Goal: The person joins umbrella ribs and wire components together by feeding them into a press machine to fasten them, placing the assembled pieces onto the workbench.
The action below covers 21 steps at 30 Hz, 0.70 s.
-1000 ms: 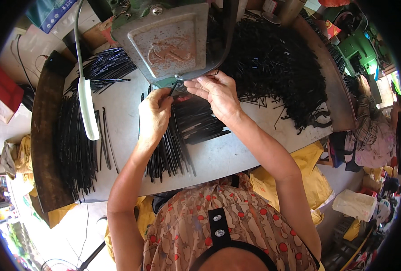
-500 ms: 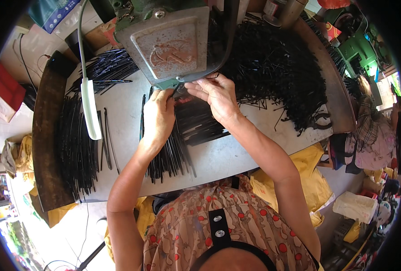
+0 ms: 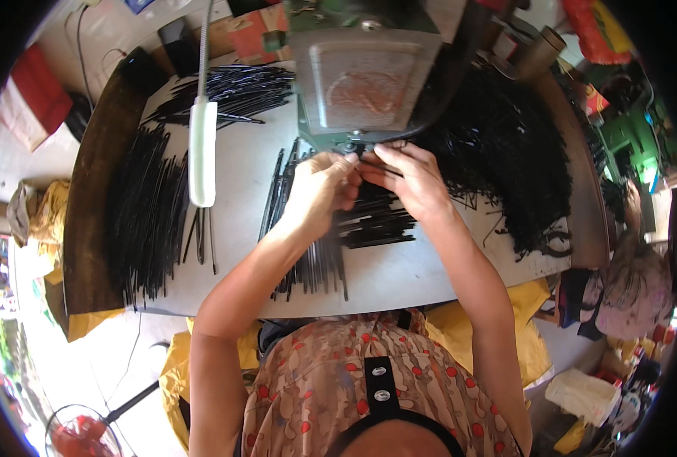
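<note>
Both my hands meet under the head of a green bench machine (image 3: 365,84) with a rusty grey front plate. The fingers of my left hand (image 3: 319,190) are curled and pinched at the tips, just below the machine's lower end. My right hand (image 3: 414,179) pinches close beside it, the fingertips nearly touching the left ones. Whatever small thing they hold is hidden by the fingers. Below my left hand lies a bundle of thin black strips (image 3: 308,263). Another stack of black strips (image 3: 376,221) lies crosswise under my right hand.
A large heap of black strips (image 3: 506,152) covers the table's right side. More strips lie in a left bundle (image 3: 148,221) and a back pile (image 3: 232,91). A white lamp (image 3: 203,152) hangs at left. Raised boards (image 3: 91,228) edge the table (image 3: 239,221). A co-worker (image 3: 635,274) is far right.
The view has turned, so the machine and table sit farther right in the picture. My fingertips have come closer together, and my left fingers are more curled.
</note>
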Each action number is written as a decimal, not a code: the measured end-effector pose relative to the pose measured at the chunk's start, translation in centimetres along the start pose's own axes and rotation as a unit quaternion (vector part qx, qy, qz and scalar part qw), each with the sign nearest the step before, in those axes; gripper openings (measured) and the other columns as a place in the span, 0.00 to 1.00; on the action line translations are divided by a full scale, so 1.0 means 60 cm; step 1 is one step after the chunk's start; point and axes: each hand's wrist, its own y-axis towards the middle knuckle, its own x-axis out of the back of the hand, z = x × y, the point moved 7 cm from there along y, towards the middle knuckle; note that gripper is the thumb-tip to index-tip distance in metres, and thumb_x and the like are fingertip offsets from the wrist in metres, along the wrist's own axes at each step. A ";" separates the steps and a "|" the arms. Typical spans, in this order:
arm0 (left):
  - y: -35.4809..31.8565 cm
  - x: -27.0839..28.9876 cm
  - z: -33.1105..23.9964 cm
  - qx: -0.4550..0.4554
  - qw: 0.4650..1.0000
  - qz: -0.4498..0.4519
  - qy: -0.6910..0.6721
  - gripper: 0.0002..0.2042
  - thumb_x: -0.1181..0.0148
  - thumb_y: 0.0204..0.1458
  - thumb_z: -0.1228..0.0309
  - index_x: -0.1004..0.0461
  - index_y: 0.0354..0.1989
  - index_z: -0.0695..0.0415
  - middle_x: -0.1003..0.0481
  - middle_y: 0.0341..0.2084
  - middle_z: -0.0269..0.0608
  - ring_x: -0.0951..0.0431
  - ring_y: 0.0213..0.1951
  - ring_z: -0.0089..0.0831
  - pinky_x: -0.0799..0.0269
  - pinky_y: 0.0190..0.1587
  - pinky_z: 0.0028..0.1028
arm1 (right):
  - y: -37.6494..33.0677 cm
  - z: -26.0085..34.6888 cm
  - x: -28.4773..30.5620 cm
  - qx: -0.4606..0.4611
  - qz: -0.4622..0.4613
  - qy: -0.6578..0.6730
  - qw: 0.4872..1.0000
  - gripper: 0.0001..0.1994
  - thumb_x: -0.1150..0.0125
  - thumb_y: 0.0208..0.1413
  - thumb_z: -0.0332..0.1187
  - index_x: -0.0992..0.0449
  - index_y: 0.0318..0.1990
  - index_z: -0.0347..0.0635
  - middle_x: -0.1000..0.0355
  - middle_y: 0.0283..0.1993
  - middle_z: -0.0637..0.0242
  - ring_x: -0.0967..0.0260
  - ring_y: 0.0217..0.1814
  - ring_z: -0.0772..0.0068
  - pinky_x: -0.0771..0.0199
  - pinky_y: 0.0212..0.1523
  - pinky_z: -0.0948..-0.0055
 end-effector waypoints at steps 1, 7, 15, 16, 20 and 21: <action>0.000 -0.002 0.007 0.004 0.998 0.024 -0.055 0.07 0.46 0.50 0.70 0.32 0.31 0.61 0.29 0.22 0.38 0.32 0.20 0.22 0.38 0.20 0.20 | -0.009 0.005 -0.001 -0.010 -0.010 -0.039 0.999 0.07 0.44 0.50 0.29 0.29 0.35 0.37 0.29 0.34 0.61 0.30 0.39 0.68 0.27 0.40 0.69; -0.019 -0.025 0.026 0.014 0.985 0.050 -0.166 0.03 0.51 0.52 0.75 0.34 0.33 0.60 0.28 0.26 0.42 0.27 0.25 0.29 0.30 0.29 0.25 | -0.038 0.008 0.018 0.008 -0.039 0.003 0.999 0.06 0.42 0.48 0.30 0.28 0.31 0.38 0.32 0.28 0.69 0.36 0.25 0.81 0.32 0.24 0.81; 0.039 0.111 -0.084 -0.278 0.794 -0.167 0.513 0.13 0.45 0.47 0.64 0.26 0.28 0.64 0.26 0.23 0.49 0.24 0.28 0.41 0.32 0.32 0.34 | -0.083 0.068 0.027 0.170 -0.076 -0.363 0.913 0.05 0.42 0.46 0.28 0.30 0.26 0.36 0.33 0.18 0.67 0.38 0.16 0.77 0.37 0.17 0.76; 0.052 0.127 -0.089 -0.245 0.742 -0.197 0.592 0.16 0.43 0.46 0.61 0.26 0.29 0.65 0.25 0.23 0.50 0.24 0.28 0.38 0.31 0.32 0.32 | -0.091 0.080 0.016 0.231 -0.094 -0.512 0.822 0.05 0.42 0.45 0.28 0.30 0.25 0.38 0.33 0.17 0.65 0.36 0.15 0.73 0.36 0.18 0.74; 0.084 0.132 -0.081 -0.109 0.751 -0.153 0.633 0.15 0.43 0.44 0.63 0.25 0.29 0.64 0.26 0.23 0.54 0.24 0.29 0.41 0.32 0.34 0.34 | -0.101 0.074 -0.013 0.265 -0.096 -0.712 0.643 0.04 0.44 0.43 0.28 0.33 0.22 0.42 0.30 0.20 0.62 0.32 0.21 0.58 0.33 0.22 0.65; 0.090 0.134 -0.080 -0.087 0.767 -0.144 0.619 0.13 0.43 0.42 0.65 0.25 0.29 0.65 0.25 0.23 0.53 0.24 0.29 0.40 0.32 0.34 0.33 | -0.102 0.069 -0.011 0.273 -0.078 -0.707 0.648 0.04 0.43 0.42 0.29 0.31 0.23 0.42 0.31 0.20 0.65 0.32 0.21 0.59 0.32 0.23 0.64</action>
